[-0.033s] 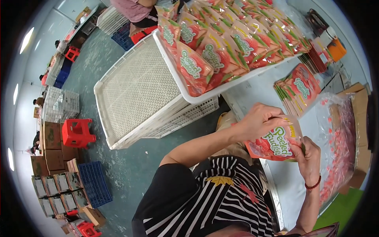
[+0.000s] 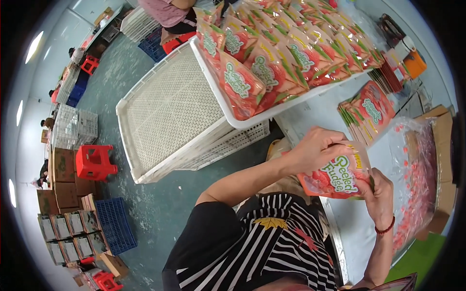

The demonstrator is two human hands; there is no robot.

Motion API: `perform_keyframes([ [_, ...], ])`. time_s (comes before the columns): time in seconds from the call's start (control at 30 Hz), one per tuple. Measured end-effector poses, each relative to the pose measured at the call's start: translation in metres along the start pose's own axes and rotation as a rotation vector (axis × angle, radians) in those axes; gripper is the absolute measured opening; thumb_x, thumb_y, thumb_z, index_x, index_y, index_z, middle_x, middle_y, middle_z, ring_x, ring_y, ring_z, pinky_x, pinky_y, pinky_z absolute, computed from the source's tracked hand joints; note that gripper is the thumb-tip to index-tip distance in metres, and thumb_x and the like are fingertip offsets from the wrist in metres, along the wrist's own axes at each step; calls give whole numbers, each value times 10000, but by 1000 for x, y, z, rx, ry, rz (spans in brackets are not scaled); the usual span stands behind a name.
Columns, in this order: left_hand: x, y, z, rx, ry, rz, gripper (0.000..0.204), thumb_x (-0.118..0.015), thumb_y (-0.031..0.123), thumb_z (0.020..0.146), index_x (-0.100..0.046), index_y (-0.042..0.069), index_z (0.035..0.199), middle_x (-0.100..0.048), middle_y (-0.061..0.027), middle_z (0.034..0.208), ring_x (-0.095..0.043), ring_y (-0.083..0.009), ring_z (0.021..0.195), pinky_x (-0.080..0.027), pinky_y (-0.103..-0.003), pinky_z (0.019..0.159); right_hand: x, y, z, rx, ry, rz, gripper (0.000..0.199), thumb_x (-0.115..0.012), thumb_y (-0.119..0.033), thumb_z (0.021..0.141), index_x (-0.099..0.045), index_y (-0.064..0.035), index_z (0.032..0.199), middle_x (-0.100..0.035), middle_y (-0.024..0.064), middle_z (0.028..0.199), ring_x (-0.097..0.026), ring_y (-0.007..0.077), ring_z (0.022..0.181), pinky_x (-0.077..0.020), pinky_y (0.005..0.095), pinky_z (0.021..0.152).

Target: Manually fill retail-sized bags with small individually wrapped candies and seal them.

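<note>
A red and pink candy pouch (image 2: 335,177) is held between both hands above the table's near edge. My left hand (image 2: 318,151) is closed on its upper edge, thumb and fingers pinched near the top corner. Around the opposite side, my right hand (image 2: 379,194) is closed, with its thumb on the pouch front; some fingers are hidden behind it. Whether the top is sealed I cannot tell. Just beyond lies a fanned stack of flat pouches (image 2: 370,110) with the same print. A white tray (image 2: 214,85) heaped with filled pouches (image 2: 264,72) stands farther off.
Stacked white crates (image 2: 170,106) stand on the floor to the left. A clear plastic bag of red pieces (image 2: 412,194) lies at the right beside a cardboard box (image 2: 442,160). A red stool (image 2: 96,164) and blue crate (image 2: 116,225) are far left. Another person (image 2: 162,12) sits behind.
</note>
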State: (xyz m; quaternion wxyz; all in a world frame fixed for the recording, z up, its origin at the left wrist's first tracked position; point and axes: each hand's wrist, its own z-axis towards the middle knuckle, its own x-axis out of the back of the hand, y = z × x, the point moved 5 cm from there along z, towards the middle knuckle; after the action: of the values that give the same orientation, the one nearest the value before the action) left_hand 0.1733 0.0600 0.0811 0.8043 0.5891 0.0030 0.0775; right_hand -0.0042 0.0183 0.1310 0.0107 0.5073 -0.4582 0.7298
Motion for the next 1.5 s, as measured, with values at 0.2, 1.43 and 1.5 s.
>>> perform_keyframes([
  [0.2, 56, 9, -21, 77, 117, -54, 169, -623, 108, 878, -622, -39, 794, -569, 3, 622, -462, -9, 619, -402, -209, 535, -14, -32, 24, 135, -179, -44, 197, -704, -112, 777, -589, 37, 834, -485, 127, 668, -444, 260, 554, -379, 345, 524],
  [1.43, 362, -92, -28, 11, 1142, 657, 435, -456, 95, 933, -334, 18, 1343, -513, -217, 1252, -536, -372, 1090, -407, -388, 931, -85, 7, 62, -217, -134, 824, 229, -448, -203, 981, -568, -9, 999, -602, 36, 724, -603, 110, 644, -508, 236, 628],
  [1.5, 364, -99, -12, 41, 1166, 728, 462, -441, 90, 933, -280, 76, 1366, -502, -249, 1232, -524, -401, 1085, -413, -411, 902, -84, 25, 54, -280, -73, 816, 223, -459, -199, 977, -573, -8, 993, -601, 34, 713, -602, 112, 632, -506, 235, 610],
])
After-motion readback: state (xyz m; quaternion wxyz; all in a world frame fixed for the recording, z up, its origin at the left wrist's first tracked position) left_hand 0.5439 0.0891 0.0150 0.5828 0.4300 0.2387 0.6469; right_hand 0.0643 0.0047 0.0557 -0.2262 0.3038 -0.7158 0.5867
